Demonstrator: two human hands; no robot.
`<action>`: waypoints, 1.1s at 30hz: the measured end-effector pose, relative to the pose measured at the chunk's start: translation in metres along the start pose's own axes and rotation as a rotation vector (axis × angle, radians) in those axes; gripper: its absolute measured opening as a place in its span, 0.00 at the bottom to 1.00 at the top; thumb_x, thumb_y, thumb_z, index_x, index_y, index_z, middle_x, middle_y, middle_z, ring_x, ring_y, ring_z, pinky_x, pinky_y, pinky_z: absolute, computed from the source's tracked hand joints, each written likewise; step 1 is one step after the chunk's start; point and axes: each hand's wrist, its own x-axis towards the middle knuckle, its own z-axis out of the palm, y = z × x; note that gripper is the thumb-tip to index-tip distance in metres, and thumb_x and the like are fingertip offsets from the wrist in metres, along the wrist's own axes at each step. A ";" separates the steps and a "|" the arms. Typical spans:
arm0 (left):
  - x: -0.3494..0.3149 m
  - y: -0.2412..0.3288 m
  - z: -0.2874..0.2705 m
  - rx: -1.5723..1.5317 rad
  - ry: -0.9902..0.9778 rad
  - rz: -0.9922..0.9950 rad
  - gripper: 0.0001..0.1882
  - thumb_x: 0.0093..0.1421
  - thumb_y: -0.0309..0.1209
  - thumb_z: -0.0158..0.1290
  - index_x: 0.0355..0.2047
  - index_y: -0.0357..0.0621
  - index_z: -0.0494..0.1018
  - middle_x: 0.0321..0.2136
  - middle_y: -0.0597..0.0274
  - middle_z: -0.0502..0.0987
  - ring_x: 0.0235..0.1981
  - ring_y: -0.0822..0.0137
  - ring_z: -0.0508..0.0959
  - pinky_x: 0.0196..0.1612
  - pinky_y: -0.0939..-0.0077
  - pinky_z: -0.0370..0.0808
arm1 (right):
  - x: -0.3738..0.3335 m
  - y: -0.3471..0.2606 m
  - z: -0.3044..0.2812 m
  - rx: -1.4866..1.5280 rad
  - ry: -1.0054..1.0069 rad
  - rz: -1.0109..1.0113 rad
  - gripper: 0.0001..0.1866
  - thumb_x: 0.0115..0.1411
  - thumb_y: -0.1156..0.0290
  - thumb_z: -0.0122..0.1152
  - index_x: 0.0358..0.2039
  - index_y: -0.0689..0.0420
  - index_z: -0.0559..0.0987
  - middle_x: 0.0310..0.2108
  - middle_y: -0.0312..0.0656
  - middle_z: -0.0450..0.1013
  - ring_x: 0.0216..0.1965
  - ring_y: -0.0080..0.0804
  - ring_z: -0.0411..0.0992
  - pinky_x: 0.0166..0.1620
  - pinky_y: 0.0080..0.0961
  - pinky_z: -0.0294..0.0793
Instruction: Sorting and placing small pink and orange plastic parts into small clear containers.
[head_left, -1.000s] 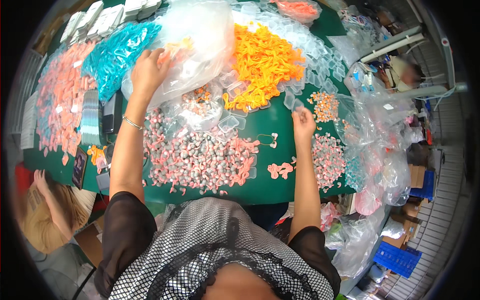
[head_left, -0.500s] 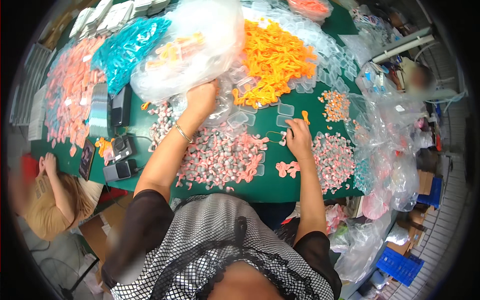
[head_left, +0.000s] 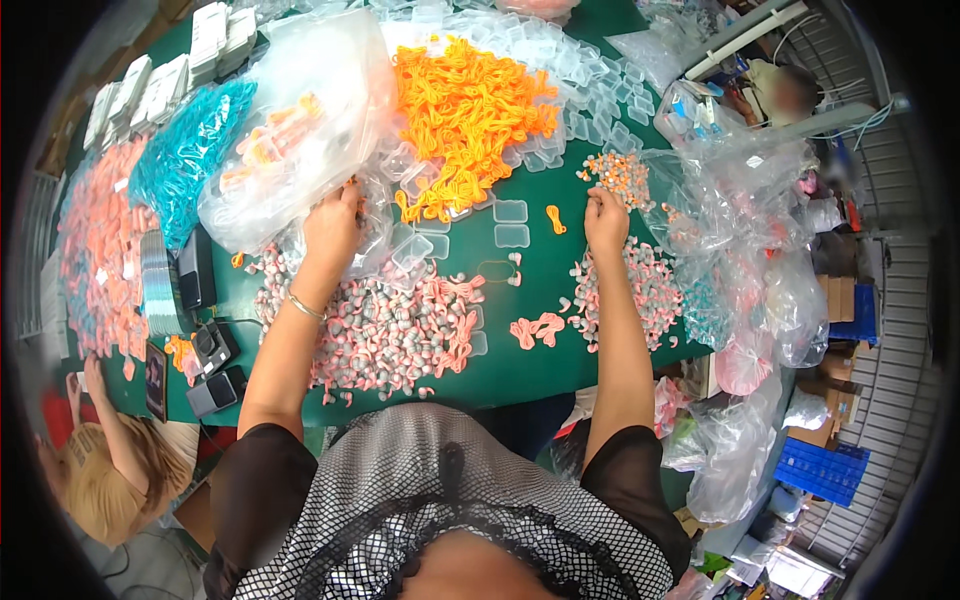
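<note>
My left hand (head_left: 333,228) is at the lower edge of a large clear plastic bag (head_left: 350,110) with orange bundles in it. Its fingers are curled, and what they hold is hidden. At a small heap of orange-and-white pieces (head_left: 622,178), my right hand (head_left: 605,222) has its fingertips pinched together; I cannot make out anything between them. A thin cord loop (head_left: 497,271) with small pieces at its right end lies between my hands. Two clear plastic boxes (head_left: 511,224) lie beyond it, beside a single orange cord bundle (head_left: 556,220).
Pink-and-grey pieces form a heap (head_left: 375,335) near my left forearm and another (head_left: 640,300) by my right wrist. Pink cord bundles (head_left: 537,330) lie between them. An orange cord pile (head_left: 470,120) is farther back. Clear bags (head_left: 760,240) crowd the right edge. Someone sits at lower left.
My right hand has moved away from the cord loop, up and right to the orange-and-white heap. The loop now lies uncovered. My left hand stays by the bag; the whole view has shifted.
</note>
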 end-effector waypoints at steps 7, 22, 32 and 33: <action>-0.010 0.008 -0.023 -0.234 0.084 0.004 0.06 0.54 0.24 0.52 0.33 0.40 0.74 0.37 0.51 0.77 0.35 0.48 0.78 0.34 0.59 0.75 | 0.031 0.007 0.033 -0.296 -0.037 0.132 0.09 0.53 0.72 0.59 0.37 0.53 0.79 0.37 0.43 0.74 0.39 0.45 0.74 0.39 0.41 0.74; -0.019 0.123 -0.001 -0.973 -0.156 0.089 0.08 0.52 0.24 0.57 0.33 0.41 0.78 0.27 0.49 0.78 0.33 0.51 0.79 0.37 0.64 0.76 | -0.039 -0.055 0.005 0.414 -0.118 0.074 0.05 0.53 0.78 0.64 0.32 0.61 0.78 0.27 0.36 0.75 0.24 0.19 0.69 0.29 0.17 0.69; -0.011 0.162 0.069 -0.517 -0.297 0.156 0.07 0.51 0.31 0.57 0.30 0.44 0.78 0.29 0.50 0.77 0.32 0.49 0.78 0.36 0.57 0.75 | -0.065 -0.067 0.012 0.084 -0.133 -0.422 0.07 0.48 0.75 0.65 0.30 0.54 0.78 0.31 0.37 0.73 0.35 0.37 0.72 0.43 0.34 0.66; -0.010 0.163 0.070 -0.515 -0.298 0.155 0.07 0.51 0.31 0.57 0.30 0.44 0.78 0.29 0.50 0.77 0.32 0.49 0.78 0.36 0.57 0.75 | -0.065 -0.067 0.013 0.086 -0.134 -0.422 0.07 0.48 0.75 0.65 0.30 0.54 0.78 0.31 0.37 0.73 0.35 0.37 0.72 0.43 0.34 0.66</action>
